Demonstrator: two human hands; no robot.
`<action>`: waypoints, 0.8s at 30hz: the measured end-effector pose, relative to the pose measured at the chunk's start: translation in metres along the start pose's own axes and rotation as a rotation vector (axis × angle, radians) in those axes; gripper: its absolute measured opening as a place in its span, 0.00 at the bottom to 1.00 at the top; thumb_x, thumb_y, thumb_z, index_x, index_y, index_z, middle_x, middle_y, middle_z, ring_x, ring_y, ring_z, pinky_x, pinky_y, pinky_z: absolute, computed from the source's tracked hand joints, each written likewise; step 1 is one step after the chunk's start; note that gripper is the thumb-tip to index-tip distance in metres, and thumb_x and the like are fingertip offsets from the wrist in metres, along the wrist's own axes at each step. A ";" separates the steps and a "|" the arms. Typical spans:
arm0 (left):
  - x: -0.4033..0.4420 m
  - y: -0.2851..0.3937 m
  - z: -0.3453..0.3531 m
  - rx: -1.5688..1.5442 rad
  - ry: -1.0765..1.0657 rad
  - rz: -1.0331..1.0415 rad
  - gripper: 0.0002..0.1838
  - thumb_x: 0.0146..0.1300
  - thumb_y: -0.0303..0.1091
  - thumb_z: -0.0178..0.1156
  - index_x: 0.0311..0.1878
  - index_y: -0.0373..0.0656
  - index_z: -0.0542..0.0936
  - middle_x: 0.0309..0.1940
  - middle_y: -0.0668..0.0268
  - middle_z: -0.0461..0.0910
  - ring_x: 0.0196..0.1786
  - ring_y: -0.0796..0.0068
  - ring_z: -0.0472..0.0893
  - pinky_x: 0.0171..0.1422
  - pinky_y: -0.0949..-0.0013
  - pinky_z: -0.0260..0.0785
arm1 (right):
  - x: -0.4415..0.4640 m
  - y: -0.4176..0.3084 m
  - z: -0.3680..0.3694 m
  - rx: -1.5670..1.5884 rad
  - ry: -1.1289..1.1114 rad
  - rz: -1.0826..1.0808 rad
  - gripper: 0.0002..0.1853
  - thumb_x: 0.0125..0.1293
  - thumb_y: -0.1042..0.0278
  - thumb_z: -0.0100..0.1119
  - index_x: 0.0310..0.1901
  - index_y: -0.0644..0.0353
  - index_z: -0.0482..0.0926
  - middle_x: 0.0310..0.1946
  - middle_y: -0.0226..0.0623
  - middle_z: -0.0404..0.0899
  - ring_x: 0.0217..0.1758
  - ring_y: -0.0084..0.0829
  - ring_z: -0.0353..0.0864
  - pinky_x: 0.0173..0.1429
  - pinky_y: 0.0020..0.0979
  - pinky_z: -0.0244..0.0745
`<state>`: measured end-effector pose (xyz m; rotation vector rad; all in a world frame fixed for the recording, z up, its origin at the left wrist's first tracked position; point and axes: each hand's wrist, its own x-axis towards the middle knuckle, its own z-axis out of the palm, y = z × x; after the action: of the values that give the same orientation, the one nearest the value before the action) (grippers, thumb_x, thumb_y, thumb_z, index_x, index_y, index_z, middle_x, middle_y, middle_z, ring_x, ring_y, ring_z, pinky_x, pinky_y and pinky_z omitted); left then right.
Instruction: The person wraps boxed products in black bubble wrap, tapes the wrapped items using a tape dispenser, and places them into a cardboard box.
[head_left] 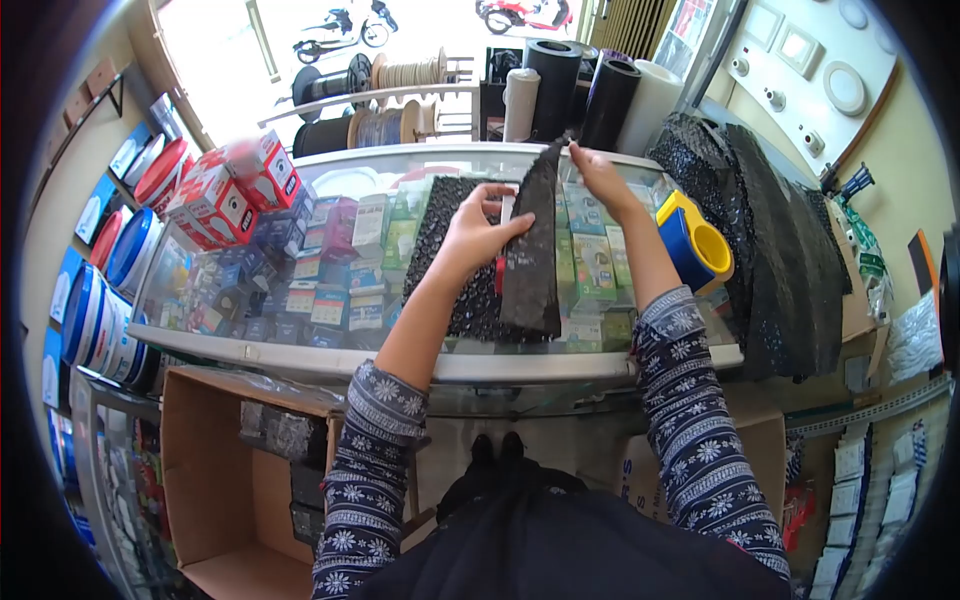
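Observation:
A dark, rough-textured sheet (440,240) lies on the glass counter, with one flap (532,260) of dark material raised upright over its right side. My left hand (480,232) grips that flap and a small white and red item (507,208), thumb in front and fingers partly behind. At the flap's top corner my right hand (600,180) pinches the edge with closed fingers. To the right of my right forearm stands a blue and yellow tape dispenser (692,243).
Red and white boxes (225,195) stand on the counter's left. Dark rolls (550,90) and wire spools (400,75) line the back. More dark sheeting (780,240) hangs at the right. An open cardboard box (215,460) sits below left. Small boxes fill the glass case (250,347).

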<state>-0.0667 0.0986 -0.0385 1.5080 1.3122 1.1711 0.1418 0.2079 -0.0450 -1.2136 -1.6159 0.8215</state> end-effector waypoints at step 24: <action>-0.010 -0.008 0.009 0.005 -0.027 0.053 0.29 0.48 0.37 0.66 0.53 0.37 0.71 0.43 0.50 0.75 0.49 0.60 0.76 0.51 0.64 0.69 | -0.100 -0.108 0.003 -0.439 -0.228 -0.387 0.17 0.58 0.62 0.61 0.44 0.65 0.77 0.42 0.46 0.78 0.49 0.40 0.77 0.55 0.35 0.68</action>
<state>-0.0608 0.0898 -0.0500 1.5655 1.2651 1.1778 0.1111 0.0810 0.0225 -1.0668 -2.2123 0.3760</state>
